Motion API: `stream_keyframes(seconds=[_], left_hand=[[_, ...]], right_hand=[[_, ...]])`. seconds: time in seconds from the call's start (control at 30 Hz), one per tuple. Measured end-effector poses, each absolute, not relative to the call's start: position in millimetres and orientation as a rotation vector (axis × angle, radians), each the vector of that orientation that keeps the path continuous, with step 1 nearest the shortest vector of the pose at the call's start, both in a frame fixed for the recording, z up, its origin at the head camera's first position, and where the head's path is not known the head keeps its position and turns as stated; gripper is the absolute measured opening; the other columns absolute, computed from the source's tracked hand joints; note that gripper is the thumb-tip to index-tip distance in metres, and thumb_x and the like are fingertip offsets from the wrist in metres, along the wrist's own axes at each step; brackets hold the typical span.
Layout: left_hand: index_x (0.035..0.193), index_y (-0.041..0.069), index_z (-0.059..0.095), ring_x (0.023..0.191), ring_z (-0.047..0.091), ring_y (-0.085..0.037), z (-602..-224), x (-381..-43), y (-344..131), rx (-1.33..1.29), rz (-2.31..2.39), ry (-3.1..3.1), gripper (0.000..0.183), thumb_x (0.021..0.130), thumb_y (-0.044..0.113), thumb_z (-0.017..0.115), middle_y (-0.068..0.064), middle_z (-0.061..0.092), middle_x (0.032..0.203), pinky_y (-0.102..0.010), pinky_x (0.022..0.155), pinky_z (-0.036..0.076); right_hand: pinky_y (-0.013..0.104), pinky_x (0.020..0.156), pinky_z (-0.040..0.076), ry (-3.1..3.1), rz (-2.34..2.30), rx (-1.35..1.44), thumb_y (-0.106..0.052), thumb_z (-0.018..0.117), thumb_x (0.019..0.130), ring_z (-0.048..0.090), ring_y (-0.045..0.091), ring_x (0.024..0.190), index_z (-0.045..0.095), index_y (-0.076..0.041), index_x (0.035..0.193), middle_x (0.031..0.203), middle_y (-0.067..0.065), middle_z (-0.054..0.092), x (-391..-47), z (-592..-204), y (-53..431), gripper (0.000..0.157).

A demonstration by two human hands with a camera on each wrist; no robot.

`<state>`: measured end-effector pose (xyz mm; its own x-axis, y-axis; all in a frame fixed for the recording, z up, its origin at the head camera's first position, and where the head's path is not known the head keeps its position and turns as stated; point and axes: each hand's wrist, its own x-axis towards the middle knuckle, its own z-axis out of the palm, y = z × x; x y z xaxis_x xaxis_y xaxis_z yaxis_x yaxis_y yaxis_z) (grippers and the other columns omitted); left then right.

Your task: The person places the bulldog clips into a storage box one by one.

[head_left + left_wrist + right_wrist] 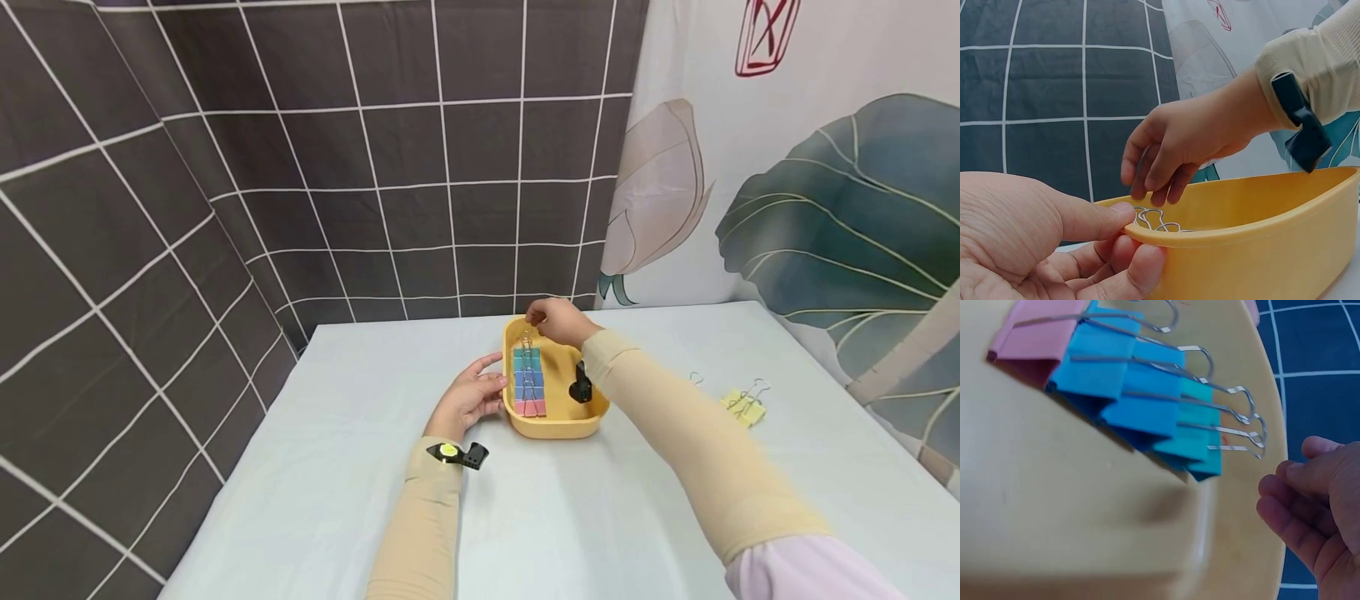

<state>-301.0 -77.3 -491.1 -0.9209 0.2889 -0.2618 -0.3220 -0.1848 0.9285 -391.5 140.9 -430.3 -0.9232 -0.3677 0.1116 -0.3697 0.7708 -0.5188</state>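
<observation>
Dark gridded cloth (390,208) is hung beyond the worktop (360,400), where coloured binder clips (529,382) are lined up in a yellow tray (557,372). Its rim is pinched at nine o'clock by the left hand (471,395), while the right hand (558,321), relaxed and empty, is held at twelve. Were wire handles (1189,348) snagged by its fingers, the row could be skewed.

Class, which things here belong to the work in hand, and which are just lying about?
Belongs:
yellow tray, rim pinched by the left hand
row of binder clips inside
empty right hand above it

Lying about or backdrop:
yellow clip or clips on the table, untouched but possibly relevant
flowered curtain
</observation>
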Motion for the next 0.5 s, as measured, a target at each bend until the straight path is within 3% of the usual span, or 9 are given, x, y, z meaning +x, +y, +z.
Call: stream_keyframes(seconds=[0.27,0.5], left_hand=[[0.149,0.019,0.05,0.075,0.062,-0.016,-493.1,-301.7,-76.2,-0.041,2.153,1.714,0.058,0.096,0.0,0.064,-0.009,0.064,0.103,-0.025,0.056,0.058],[0.148,0.021,0.05,0.077,0.063,-0.017,-491.6,-300.6,-75.8,-0.053,2.139,1.73,0.058,0.096,0.001,0.065,-0.01,0.065,0.105,-0.026,0.058,0.058]], right_hand=[[0.041,0.083,0.057,-2.896,0.812,0.564,0.002,0.063,0.093,0.063,0.027,0.092,0.07,0.001,0.109,0.1,0.013,0.07,-381.4,-412.9,171.6,0.018],[0.045,0.083,0.058,-2.907,0.839,0.504,-0.001,0.061,0.095,0.065,0.031,0.095,0.067,0.002,0.111,0.104,0.016,0.07,-375.4,-405.9,215.0,0.017]])
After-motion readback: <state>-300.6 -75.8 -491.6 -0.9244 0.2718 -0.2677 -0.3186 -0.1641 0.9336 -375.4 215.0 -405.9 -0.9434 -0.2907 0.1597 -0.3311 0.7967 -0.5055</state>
